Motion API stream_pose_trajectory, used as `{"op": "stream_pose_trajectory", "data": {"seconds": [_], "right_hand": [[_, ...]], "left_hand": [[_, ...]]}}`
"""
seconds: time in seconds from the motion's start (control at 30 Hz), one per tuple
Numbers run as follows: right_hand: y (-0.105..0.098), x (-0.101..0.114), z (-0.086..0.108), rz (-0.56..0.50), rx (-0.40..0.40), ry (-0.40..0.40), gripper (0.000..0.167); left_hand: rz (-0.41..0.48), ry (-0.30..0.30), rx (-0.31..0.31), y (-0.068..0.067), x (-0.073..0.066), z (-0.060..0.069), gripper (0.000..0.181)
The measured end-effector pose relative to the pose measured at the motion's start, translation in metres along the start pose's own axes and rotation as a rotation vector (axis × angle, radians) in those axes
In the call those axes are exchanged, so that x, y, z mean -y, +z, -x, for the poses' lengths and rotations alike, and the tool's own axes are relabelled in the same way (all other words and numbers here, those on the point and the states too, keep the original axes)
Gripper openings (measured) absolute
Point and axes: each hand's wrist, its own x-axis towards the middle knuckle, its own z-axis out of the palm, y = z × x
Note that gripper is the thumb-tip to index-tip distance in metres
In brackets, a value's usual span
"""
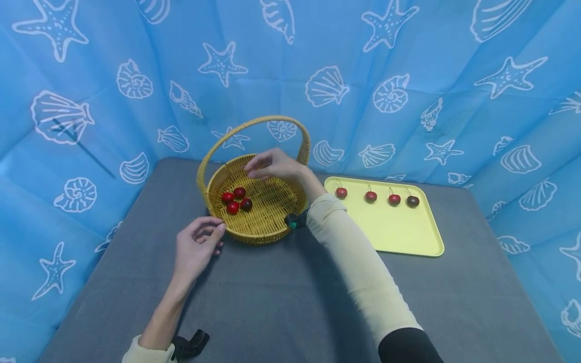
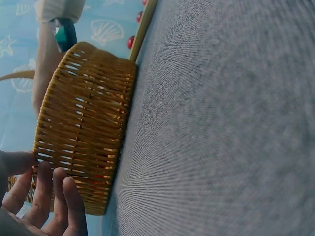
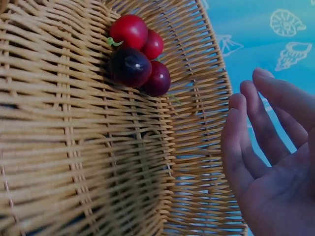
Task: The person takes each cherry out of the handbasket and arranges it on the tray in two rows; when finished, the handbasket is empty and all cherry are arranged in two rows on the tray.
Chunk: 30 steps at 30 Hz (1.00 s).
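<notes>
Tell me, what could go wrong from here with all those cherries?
The left hand has its fingers at the rim of the basket; a tug might tilt it and roll the four loose cherries inside.

The black device on the right wrist sits close to the rim, so it might catch.

The right sleeve slants over the tray's edge and might nudge it, rolling its four cherries.

Right arm [image 1: 363, 262] is stretched way out toward the far edge of the table [image 1: 272, 307], right hand [image 1: 278, 165] bent down, fingers loosely curved. Left arm [image 1: 165, 307] is nearer the left edge; left hand [image 1: 196, 248] has thumb and forefinger close together, can't tell if they're pinching.
</notes>
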Motion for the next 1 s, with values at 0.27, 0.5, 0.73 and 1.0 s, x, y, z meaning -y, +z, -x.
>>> {"op": "stream_pose_trajectory", "data": {"seconds": [0.27, 0.5, 0.73, 1.0], "right_hand": [[0.011, -0.017, -0.008, 0.084, 0.088, 0.07, 0.031], [0.017, -0.028, -0.009, 0.068, 0.234, 0.186, 0.035], [0.019, -0.031, -0.009, 0.188, 0.317, 0.162, 0.041], [0.024, -0.031, -0.01, 0.23, 0.36, 0.153, 0.044]], "left_hand": [[0.002, -0.004, 0.008, 0.0, 0.0, 0.0, 0.028], [-0.005, 0.003, 0.0, 0.001, 0.0, 0.0, 0.028], [-0.002, -0.013, -0.009, 0.002, -0.001, 0.0, 0.028], [-0.011, -0.025, -0.013, 0.002, -0.001, -0.001, 0.029]]}}
